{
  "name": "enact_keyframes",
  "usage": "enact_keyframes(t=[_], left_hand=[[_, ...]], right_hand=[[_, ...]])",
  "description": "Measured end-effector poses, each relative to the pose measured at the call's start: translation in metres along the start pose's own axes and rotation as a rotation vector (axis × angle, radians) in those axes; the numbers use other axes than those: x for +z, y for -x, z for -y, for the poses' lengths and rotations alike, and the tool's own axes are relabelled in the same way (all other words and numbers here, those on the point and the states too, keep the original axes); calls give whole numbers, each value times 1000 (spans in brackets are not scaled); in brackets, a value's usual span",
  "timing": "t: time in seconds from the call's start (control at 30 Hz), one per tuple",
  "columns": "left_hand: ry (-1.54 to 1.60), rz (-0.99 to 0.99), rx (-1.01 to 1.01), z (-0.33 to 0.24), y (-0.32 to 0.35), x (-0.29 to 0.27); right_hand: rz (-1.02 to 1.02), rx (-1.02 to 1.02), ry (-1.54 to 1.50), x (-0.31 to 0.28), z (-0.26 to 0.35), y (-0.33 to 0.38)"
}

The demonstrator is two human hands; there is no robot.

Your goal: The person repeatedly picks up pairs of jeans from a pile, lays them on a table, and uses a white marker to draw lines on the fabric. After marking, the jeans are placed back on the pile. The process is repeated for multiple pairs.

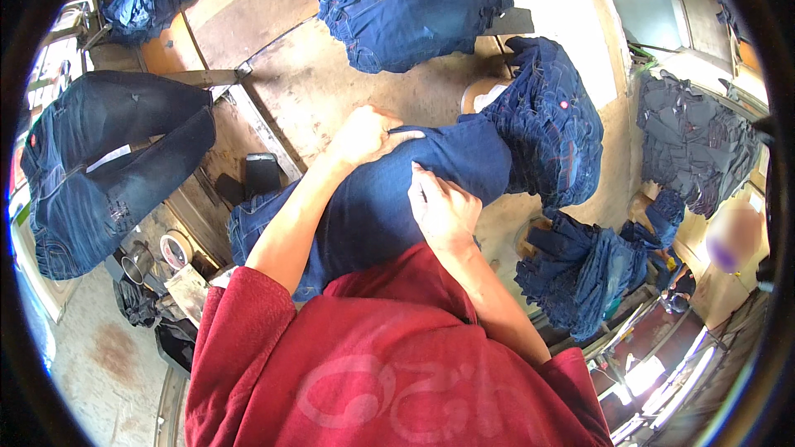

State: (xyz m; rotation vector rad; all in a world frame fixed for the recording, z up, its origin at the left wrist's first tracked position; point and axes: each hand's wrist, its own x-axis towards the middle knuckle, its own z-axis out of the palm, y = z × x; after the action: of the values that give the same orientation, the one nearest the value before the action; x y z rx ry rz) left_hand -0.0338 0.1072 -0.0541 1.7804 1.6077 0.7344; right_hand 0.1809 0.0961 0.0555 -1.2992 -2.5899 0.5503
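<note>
A pair of dark blue jeans [364,203] stretches in front of me, its far part toward a rounded wooden support at the upper right. My left hand [364,136] is closed on the far edge of the denim, where a pale strip of the cloth's inner side shows. Nearer to me, my right hand [445,209] rests over the denim with its fingers curled in. A small dark spot shows between those fingers, too small to name. Both fingertip areas are partly hidden.
A denim pile [418,4] lies at the far side. Another denim stack [551,120] hangs at the right, above further denim pieces [584,269]. Dark jeans [120,161] drape at the left, near a tape roll [175,250]. Black garments [696,136] hang far right.
</note>
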Motion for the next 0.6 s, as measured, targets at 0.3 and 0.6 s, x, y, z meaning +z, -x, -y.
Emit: enact_keyframes(t=[0.3, 0.6], left_hand=[[67, -60, 25, 2, -1, 5], [15, -48, 30, 1, 0, 4]], right_hand=[[-49, 50, -155, -11, -3, 16], [115, 27, 31, -12, -1, 7]])
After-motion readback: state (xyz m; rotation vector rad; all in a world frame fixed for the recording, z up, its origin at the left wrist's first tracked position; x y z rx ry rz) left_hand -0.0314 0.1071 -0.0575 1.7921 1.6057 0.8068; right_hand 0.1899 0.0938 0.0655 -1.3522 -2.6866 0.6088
